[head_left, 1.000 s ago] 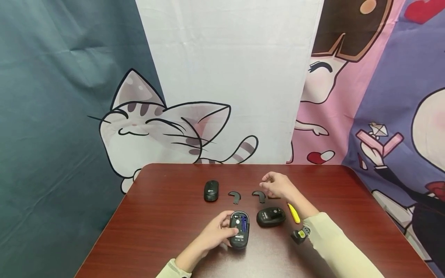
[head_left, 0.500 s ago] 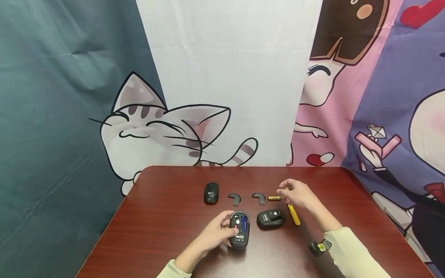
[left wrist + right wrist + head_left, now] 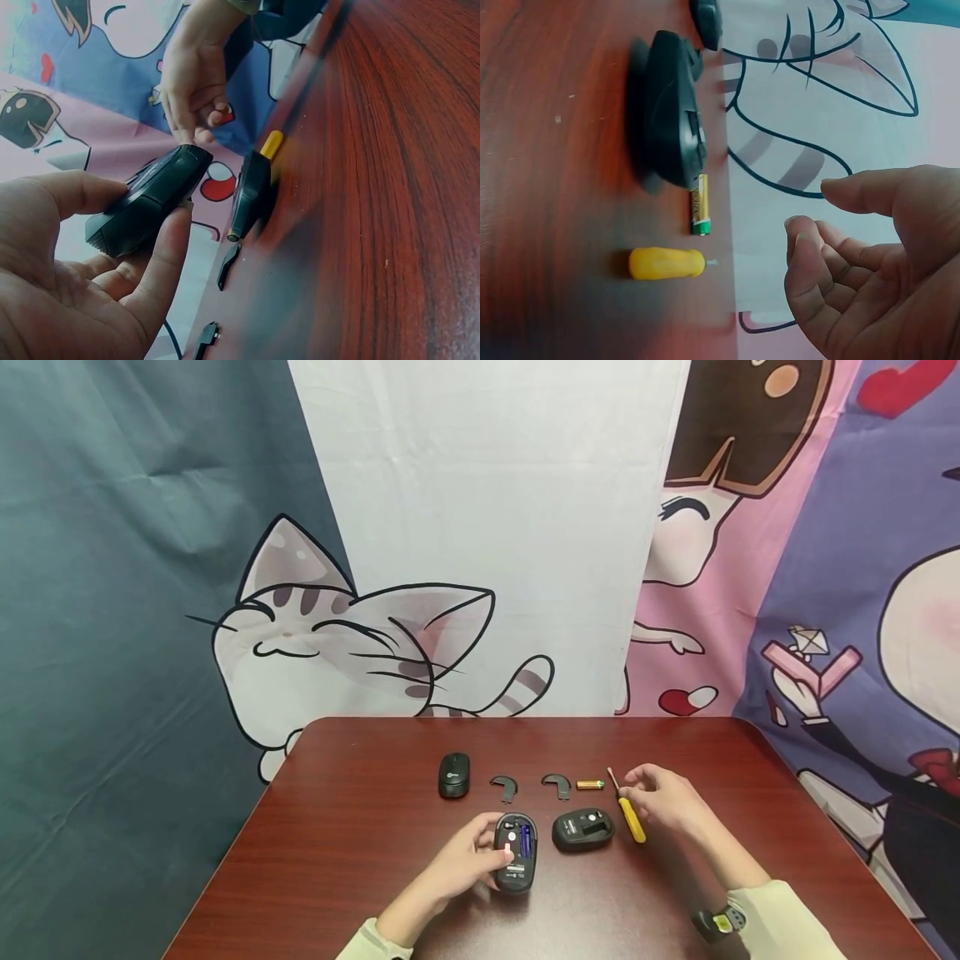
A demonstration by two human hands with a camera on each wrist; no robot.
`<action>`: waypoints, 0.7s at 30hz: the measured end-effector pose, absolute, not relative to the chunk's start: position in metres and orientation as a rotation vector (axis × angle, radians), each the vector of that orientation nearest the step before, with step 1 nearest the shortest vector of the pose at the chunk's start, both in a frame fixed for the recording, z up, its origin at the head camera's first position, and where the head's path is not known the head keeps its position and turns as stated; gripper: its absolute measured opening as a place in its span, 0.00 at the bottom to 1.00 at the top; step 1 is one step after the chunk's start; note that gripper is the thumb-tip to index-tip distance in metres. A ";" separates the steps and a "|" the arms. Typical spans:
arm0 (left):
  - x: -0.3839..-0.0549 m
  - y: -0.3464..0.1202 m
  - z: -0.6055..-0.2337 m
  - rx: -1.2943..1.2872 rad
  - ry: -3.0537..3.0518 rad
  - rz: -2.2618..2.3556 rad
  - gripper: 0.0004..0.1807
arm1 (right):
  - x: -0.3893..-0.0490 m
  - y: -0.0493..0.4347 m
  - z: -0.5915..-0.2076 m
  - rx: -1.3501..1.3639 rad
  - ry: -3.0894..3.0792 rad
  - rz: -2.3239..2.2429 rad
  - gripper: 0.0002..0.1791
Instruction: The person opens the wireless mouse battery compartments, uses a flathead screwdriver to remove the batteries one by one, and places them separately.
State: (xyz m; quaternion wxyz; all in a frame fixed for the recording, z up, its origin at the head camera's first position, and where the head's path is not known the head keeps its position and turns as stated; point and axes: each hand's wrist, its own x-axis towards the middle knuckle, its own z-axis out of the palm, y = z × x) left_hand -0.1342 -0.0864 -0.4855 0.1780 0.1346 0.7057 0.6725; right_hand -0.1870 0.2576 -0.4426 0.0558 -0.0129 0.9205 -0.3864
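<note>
My left hand [image 3: 467, 862] grips a black computer mouse [image 3: 516, 878] by its sides, underside facing up. Its battery bay is uncovered, and a blue battery [image 3: 526, 841] lies inside. In the left wrist view, thumb and fingers pinch this mouse [image 3: 146, 202] above the table. My right hand [image 3: 666, 797] hovers just right of a screwdriver [image 3: 632, 820] with a yellow handle. The right wrist view shows that hand [image 3: 877, 262] with a gap between thumb and loosely bent fingers, nothing between them. A gold battery with a green end [image 3: 700, 206] lies beyond the screwdriver.
A second black mouse [image 3: 582, 832], bay uncovered, lies upside down on the brown table [image 3: 337, 860]. Farther back stand a third mouse [image 3: 454, 776], right way up, and two curved dark covers, the left cover [image 3: 506, 788] and the right cover [image 3: 558, 786]. A printed curtain [image 3: 480, 527] hangs behind.
My right hand has moved right and nearer to me, away from the gold battery, leaving it and the screwdriver's shaft uncovered. The left hand keeps the mouse in the same place.
</note>
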 end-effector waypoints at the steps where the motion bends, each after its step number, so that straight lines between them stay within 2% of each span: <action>1: -0.134 -0.087 -0.486 0.384 1.997 1.904 0.31 | -0.185 0.258 -0.443 -0.038 2.795 -1.172 0.19; 21: -0.135 -0.089 -0.487 0.369 2.011 1.891 0.32 | -0.176 0.273 -0.472 0.020 2.821 -1.127 0.19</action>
